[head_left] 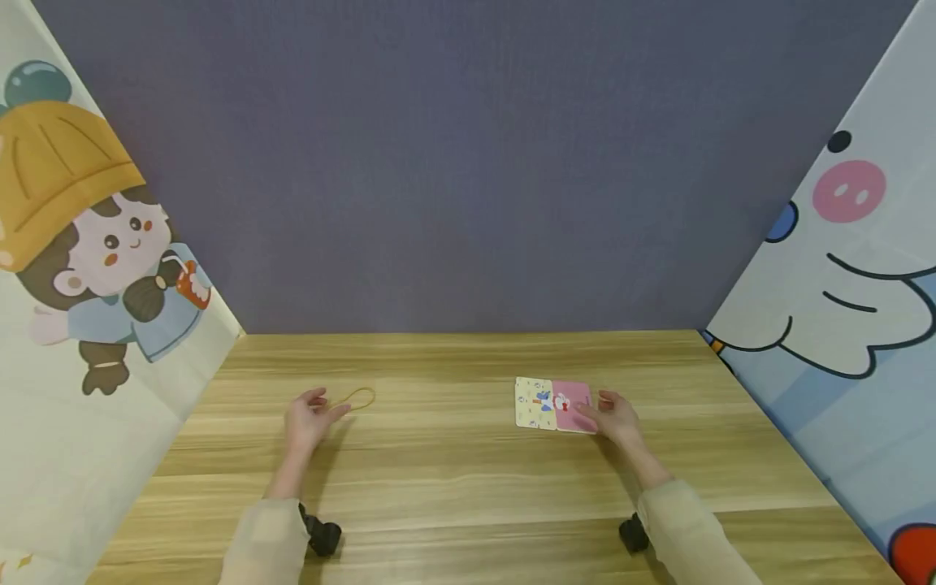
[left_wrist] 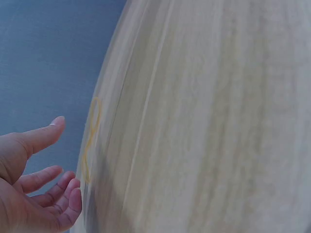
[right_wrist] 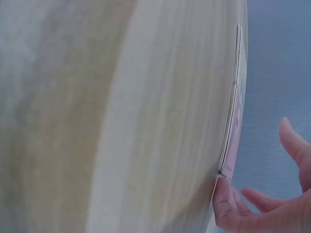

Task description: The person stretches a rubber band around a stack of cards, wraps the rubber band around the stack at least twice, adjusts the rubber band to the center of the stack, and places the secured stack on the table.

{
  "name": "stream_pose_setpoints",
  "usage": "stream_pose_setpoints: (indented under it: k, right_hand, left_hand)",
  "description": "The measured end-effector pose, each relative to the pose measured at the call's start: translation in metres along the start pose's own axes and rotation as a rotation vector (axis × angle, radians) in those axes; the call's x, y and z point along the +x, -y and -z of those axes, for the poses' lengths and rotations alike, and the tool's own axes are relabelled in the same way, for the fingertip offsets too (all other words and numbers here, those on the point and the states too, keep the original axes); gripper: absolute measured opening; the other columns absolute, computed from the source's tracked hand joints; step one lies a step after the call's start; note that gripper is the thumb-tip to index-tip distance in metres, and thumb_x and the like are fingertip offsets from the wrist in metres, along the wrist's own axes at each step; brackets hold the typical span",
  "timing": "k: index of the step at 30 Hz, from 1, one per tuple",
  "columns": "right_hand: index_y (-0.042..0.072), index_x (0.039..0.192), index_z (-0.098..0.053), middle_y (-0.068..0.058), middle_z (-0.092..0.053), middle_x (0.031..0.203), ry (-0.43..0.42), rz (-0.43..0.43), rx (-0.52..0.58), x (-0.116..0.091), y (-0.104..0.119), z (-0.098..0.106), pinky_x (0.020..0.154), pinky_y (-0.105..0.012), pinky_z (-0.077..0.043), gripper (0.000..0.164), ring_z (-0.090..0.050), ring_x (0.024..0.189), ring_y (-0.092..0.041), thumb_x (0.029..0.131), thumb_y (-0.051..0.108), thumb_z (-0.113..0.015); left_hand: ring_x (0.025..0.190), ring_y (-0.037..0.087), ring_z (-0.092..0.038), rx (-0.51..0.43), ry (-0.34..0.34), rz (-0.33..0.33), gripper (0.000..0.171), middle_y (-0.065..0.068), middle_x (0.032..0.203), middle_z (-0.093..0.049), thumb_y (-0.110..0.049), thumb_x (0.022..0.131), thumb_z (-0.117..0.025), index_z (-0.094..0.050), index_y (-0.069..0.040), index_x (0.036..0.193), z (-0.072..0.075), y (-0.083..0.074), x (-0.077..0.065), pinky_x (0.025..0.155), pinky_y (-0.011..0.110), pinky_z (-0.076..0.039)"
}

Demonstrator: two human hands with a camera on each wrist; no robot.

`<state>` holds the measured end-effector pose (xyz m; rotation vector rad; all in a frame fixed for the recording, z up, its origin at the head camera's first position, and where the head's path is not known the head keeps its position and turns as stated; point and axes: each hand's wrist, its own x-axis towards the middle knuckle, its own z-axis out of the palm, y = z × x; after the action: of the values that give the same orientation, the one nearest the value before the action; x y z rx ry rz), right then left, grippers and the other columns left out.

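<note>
On the left of the tabletop lies a thin yellow rubber band [head_left: 363, 398], twisted into a long loop in the left wrist view [left_wrist: 92, 138]. My left hand [head_left: 306, 421] is just beside it, thumb and loosely bent fingers apart, with nothing pinched between them. Right of the middle, a small booklet [head_left: 537, 404] lies flat and spread, one half cream with little figures, the other pink with a white character. My right hand [head_left: 617, 420] is at its pink end. In the right wrist view its fingertips [right_wrist: 222, 189] are by the booklet's near edge, and the thumb stands raised away.
The wood-grain table [head_left: 439, 504] runs back to a dark grey-blue upright panel [head_left: 468, 162]. Printed cartoon panels stand along the left [head_left: 44, 439] and right [head_left: 863, 422] sides. Black wrist devices [head_left: 323, 536] sit below both sleeves.
</note>
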<state>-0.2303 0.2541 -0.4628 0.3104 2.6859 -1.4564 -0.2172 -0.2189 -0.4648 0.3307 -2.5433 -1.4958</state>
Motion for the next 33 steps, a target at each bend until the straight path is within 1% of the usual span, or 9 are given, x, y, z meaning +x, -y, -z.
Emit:
stream_pose_setpoints:
  k: [5,7,10,13,17,21,26,29,33]
  right_hand:
    - [-0.015,0.127,-0.028,-0.036,-0.037,0.123,0.012,-0.049,0.037,0.002,0.004,-0.001,0.095,-0.047,-0.035,0.079,-0.038,0.113,-0.045,0.074,0.025,-0.07]
    - [-0.016,0.127,-0.028,-0.035,-0.037,0.123,0.011,-0.063,0.048,0.002,0.005,-0.002,0.096,-0.047,-0.035,0.079,-0.039,0.112,-0.044,0.073,0.022,-0.071]
    - [-0.017,0.123,-0.033,-0.035,-0.041,0.119,-0.01,-0.059,0.004,0.004,0.004,-0.005,0.094,-0.047,-0.036,0.074,-0.042,0.108,-0.044,0.072,0.02,-0.072]
    - [-0.017,0.118,-0.039,-0.033,-0.047,0.113,-0.036,-0.062,-0.075,0.007,0.002,-0.008,0.09,-0.047,-0.039,0.07,-0.046,0.102,-0.043,0.071,0.022,-0.073]
    - [-0.016,0.116,-0.042,-0.033,-0.047,0.111,-0.054,-0.085,-0.1,0.01,0.0,-0.012,0.088,-0.047,-0.04,0.069,-0.046,0.1,-0.043,0.069,0.024,-0.074]
    - [-0.016,0.114,-0.044,-0.033,-0.047,0.112,-0.081,-0.089,-0.128,0.011,0.0,-0.015,0.089,-0.048,-0.039,0.069,-0.046,0.102,-0.044,0.067,0.025,-0.075]
    - [-0.015,0.111,-0.046,-0.033,-0.049,0.11,-0.093,-0.107,-0.157,0.012,0.002,-0.017,0.087,-0.047,-0.041,0.066,-0.047,0.099,-0.043,0.067,0.023,-0.076]
    - [-0.015,0.108,-0.048,-0.032,-0.051,0.106,-0.091,-0.109,-0.162,0.011,0.003,-0.017,0.083,-0.046,-0.043,0.063,-0.049,0.095,-0.042,0.066,0.022,-0.076]
    - [-0.014,0.099,-0.054,-0.027,-0.057,0.094,-0.097,-0.108,-0.169,0.011,0.004,-0.019,0.073,-0.041,-0.047,0.055,-0.053,0.082,-0.035,0.064,0.022,-0.078]
  left_hand:
    - [0.101,0.04,-0.046,0.007,0.034,0.067,0.062,0.032,0.11,-0.048,-0.013,0.073,-0.073,-0.043,0.014,0.119,0.0,0.003,0.003,0.083,0.045,-0.044]
    - [0.1,0.039,-0.046,0.005,0.041,0.076,0.062,0.032,0.111,-0.047,-0.011,0.071,-0.073,-0.043,0.015,0.119,0.0,0.003,0.003,0.084,0.045,-0.043]
    - [0.098,0.04,-0.047,0.021,0.028,0.073,0.059,0.032,0.109,-0.048,-0.009,0.07,-0.074,-0.045,0.017,0.115,-0.001,0.004,0.003,0.083,0.045,-0.043]
    - [0.093,0.039,-0.05,0.065,-0.002,0.059,0.054,0.032,0.104,-0.051,-0.01,0.068,-0.075,-0.05,0.017,0.108,-0.004,0.005,0.003,0.079,0.045,-0.044]
    - [0.088,0.038,-0.052,0.086,-0.047,0.049,0.047,0.031,0.097,-0.054,-0.01,0.067,-0.075,-0.054,0.016,0.101,-0.007,0.006,0.004,0.075,0.044,-0.045]
    - [0.08,0.035,-0.054,0.085,-0.105,0.062,0.039,0.027,0.09,-0.057,-0.011,0.069,-0.074,-0.058,0.014,0.094,-0.01,0.008,0.004,0.064,0.034,-0.047]
    - [0.066,0.024,-0.052,0.099,-0.158,0.055,0.033,0.018,0.077,-0.057,-0.011,0.07,-0.074,-0.061,0.011,0.088,-0.013,0.012,0.005,0.05,0.023,-0.04]
    - [0.063,0.022,-0.051,0.111,-0.175,0.043,0.03,0.015,0.073,-0.057,-0.01,0.068,-0.075,-0.061,0.011,0.086,-0.014,0.012,0.005,0.049,0.023,-0.038]
    - [0.064,0.026,-0.052,0.133,-0.189,0.033,0.03,0.019,0.075,-0.058,-0.01,0.067,-0.075,-0.061,0.011,0.083,-0.014,0.011,0.003,0.05,0.026,-0.04]
